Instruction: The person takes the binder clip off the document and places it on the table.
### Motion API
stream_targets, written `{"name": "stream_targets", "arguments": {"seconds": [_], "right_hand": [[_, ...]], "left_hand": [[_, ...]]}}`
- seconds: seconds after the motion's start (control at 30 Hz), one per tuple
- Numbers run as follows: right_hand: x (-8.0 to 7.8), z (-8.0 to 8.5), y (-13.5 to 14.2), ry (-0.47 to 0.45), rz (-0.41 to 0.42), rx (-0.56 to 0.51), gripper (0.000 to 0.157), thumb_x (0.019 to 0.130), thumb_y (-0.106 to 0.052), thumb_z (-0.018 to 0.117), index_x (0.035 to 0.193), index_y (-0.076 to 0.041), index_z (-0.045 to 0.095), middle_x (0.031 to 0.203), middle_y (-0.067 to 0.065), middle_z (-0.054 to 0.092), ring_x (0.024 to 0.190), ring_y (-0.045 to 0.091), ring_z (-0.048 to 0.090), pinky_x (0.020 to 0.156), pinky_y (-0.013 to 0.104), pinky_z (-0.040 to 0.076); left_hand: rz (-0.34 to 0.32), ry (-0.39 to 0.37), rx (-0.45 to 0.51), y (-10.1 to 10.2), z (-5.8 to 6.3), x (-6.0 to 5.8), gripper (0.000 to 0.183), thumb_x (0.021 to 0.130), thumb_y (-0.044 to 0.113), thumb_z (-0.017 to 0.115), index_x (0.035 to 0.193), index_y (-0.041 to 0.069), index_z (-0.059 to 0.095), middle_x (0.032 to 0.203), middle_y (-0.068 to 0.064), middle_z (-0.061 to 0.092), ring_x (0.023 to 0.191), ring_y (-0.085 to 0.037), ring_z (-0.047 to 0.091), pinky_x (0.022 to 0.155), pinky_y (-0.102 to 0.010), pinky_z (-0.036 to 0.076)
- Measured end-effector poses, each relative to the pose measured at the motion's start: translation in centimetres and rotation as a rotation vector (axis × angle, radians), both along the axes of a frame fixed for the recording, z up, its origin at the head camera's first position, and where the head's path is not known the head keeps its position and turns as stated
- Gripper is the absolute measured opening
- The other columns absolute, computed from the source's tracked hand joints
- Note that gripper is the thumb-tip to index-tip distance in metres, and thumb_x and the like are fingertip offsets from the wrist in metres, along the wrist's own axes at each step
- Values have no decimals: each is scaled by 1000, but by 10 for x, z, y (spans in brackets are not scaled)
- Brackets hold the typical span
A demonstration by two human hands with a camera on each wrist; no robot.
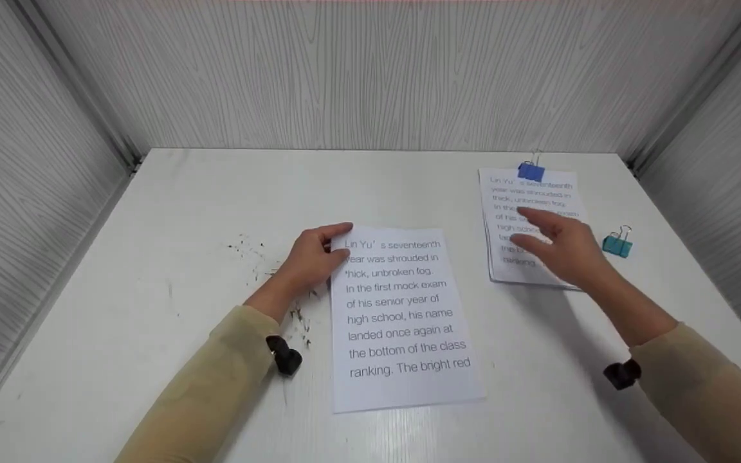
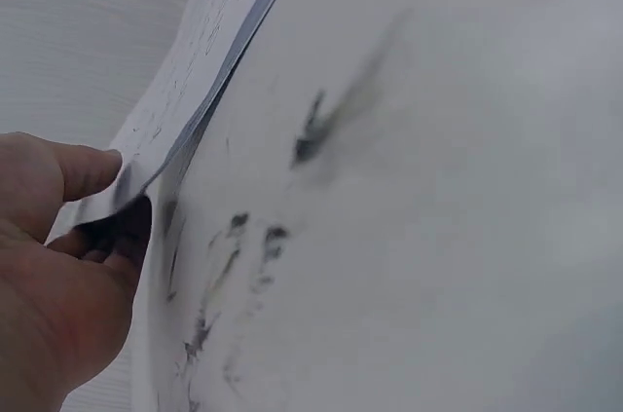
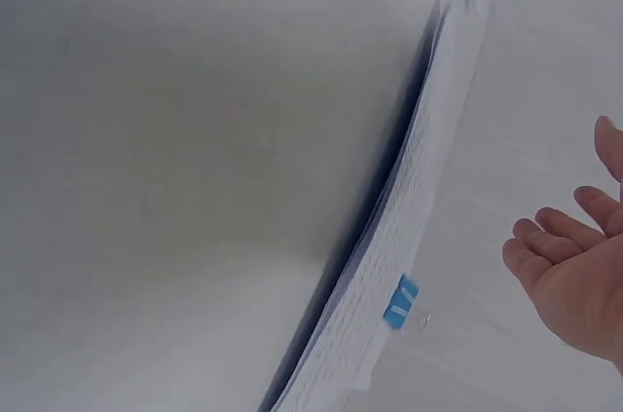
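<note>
A sheaf of printed paper [image 1: 402,382] lies in the middle of the white table. My left hand [image 1: 308,262] pinches its upper left corner; in the left wrist view the thumb is on top and the other fingers are tucked beneath the lifted edge. To the right lies a second printed stack [image 1: 531,193] with a blue binder clip [image 1: 530,172] on its top edge. Above that stack hovers my right hand [image 1: 567,247], holding nothing. Its fingers [image 3: 555,237] look spread and relaxed in the right wrist view, apart from the paper.
A teal binder clip [image 1: 617,245] stands loose on the table, right of the clipped stack. Dark smudges [image 1: 300,318] mark the tabletop left of the middle sheaf. Wood-patterned panels [image 1: 370,77] enclose the table at the back and both sides.
</note>
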State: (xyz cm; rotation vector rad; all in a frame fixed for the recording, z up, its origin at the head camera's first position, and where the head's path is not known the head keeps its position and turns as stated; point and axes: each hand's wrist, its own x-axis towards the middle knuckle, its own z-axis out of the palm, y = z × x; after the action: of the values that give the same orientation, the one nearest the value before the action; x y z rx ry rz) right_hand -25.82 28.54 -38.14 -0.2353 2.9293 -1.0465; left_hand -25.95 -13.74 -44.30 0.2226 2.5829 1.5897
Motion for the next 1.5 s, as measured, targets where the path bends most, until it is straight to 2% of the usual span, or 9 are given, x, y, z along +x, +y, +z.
{"name": "stream_targets", "arguments": {"seconds": [0.13,0.23,0.37,0.5,0.67,0.8,1.1,1.3,1.5], "right_hand": [[20,-8,-29,64,102,70,66,85,-57,66,142,-26,52,145,0,50,134,29,44,103,51,41],[36,-13,-48,123,193,99,65,87,-51,68,142,-21,53,144,3,51,134,25,45,104,48,40],[59,-17,-68,123,281,196,72,86,-55,66,146,-20,46,151,4,41,140,24,36,107,49,37],[77,-18,-82,98,341,337,84,85,-66,60,152,-23,36,158,3,29,146,27,20,111,52,29],[91,-22,-91,144,440,511,92,84,-73,53,155,-20,28,160,6,22,148,29,14,114,54,20],[97,-26,-96,169,513,588,92,84,-73,52,154,-16,32,159,9,23,147,30,17,112,58,22],[109,-28,-97,170,593,583,80,86,-69,55,143,-13,51,151,12,41,140,33,35,111,58,26],[107,-29,-100,78,610,575,80,87,-65,56,144,-9,49,150,14,41,139,31,37,113,53,25],[101,-29,-115,55,624,573,82,87,-62,59,146,-7,45,152,14,38,140,31,35,113,52,24]], "left_hand": [[50,97,-169,6,9,6,56,93,28,65,146,22,47,155,-2,32,142,-21,31,114,-36,28],[44,171,-303,11,15,20,64,91,39,64,148,19,43,157,-6,28,146,-24,22,116,-41,22],[-42,245,-520,20,22,46,81,88,59,57,152,14,35,159,-10,25,147,-28,18,117,-45,17],[-133,278,-725,27,25,73,95,85,75,44,154,11,28,160,-13,19,147,-33,13,117,-48,11],[-205,285,-883,30,22,99,101,84,81,32,155,10,23,161,-12,15,147,-35,9,117,-52,9],[-256,271,-915,31,21,113,98,86,78,35,154,9,26,160,-15,18,147,-36,13,116,-52,11],[-322,215,-883,32,18,129,93,87,75,41,151,8,34,156,-17,28,144,-37,21,116,-52,12],[-325,206,-914,31,16,126,92,87,75,39,151,9,35,156,-16,28,144,-35,23,116,-53,11],[-301,155,-961,23,21,116,91,88,75,37,150,7,37,155,-15,30,143,-34,26,116,-52,13]]}}
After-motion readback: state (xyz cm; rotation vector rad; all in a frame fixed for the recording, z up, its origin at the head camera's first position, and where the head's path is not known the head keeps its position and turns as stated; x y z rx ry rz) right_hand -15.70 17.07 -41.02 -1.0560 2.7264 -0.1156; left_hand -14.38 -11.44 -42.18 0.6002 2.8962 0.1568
